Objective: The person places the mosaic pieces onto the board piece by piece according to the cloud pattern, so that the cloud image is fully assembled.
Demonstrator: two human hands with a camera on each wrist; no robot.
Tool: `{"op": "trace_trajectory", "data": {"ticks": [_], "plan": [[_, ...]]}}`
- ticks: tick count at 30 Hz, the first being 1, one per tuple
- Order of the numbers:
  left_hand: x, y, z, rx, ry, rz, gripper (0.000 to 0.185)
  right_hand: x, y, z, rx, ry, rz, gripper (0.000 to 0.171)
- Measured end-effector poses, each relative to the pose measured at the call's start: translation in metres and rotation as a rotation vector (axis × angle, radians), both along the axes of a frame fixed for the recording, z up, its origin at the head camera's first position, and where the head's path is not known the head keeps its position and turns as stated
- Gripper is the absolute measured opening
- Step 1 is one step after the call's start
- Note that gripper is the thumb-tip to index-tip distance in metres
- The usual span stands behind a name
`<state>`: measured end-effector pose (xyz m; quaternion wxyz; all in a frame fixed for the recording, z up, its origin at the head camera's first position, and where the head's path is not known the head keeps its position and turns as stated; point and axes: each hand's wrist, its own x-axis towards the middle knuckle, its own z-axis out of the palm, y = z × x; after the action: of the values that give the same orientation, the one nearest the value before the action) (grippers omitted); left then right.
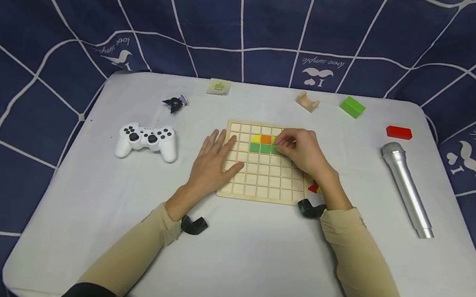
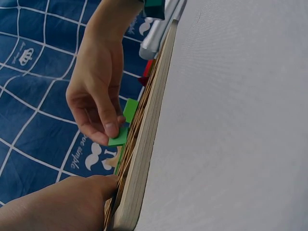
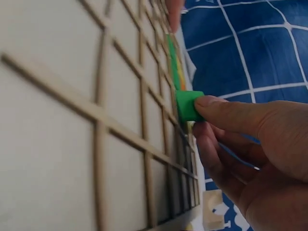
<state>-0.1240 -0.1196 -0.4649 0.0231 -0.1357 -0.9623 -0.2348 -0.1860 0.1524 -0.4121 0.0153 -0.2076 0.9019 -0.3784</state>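
A wooden grid board [image 1: 260, 181] lies in the middle of the white table. Yellow, orange and green tiles [image 1: 261, 143] sit in its upper rows. My right hand [image 1: 298, 148] pinches a green tile [image 3: 186, 105] between thumb and fingers, held at the board's surface beside the other green tiles; the same green tile [image 2: 119, 136] shows tilted in the left wrist view. My left hand [image 1: 213, 158] lies flat with straight fingers on the board's left edge. Red and yellow pieces [image 1: 313, 185] lie partly hidden under my right wrist.
A white game controller [image 1: 147, 140] lies left of the board, a silver microphone [image 1: 407, 188] to the right. At the back are a small dark toy [image 1: 175, 103], a card [image 1: 219, 86], a wooden arch block [image 1: 307, 101], a green block [image 1: 352, 106] and a red block [image 1: 398, 132].
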Motion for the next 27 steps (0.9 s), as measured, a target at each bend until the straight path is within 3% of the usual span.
{"op": "trace_trajectory", "data": {"ticks": [7,17,22,27], "plan": [[0.000,0.000,0.002,-0.012,-0.014,0.005,0.080,0.004,-0.001,-0.008,0.042,0.055,-0.043,0.007],[0.000,0.002,0.002,-0.013,-0.008,-0.001,0.080,0.028,0.008,-0.003,0.199,0.138,0.027,0.018],[-0.001,0.002,0.001,-0.011,-0.008,-0.002,0.081,0.032,0.024,0.001,0.146,0.112,0.018,0.016],[-0.001,0.002,0.000,-0.017,-0.020,0.001,0.081,0.027,0.052,0.002,0.072,0.086,-0.096,0.020]]}}
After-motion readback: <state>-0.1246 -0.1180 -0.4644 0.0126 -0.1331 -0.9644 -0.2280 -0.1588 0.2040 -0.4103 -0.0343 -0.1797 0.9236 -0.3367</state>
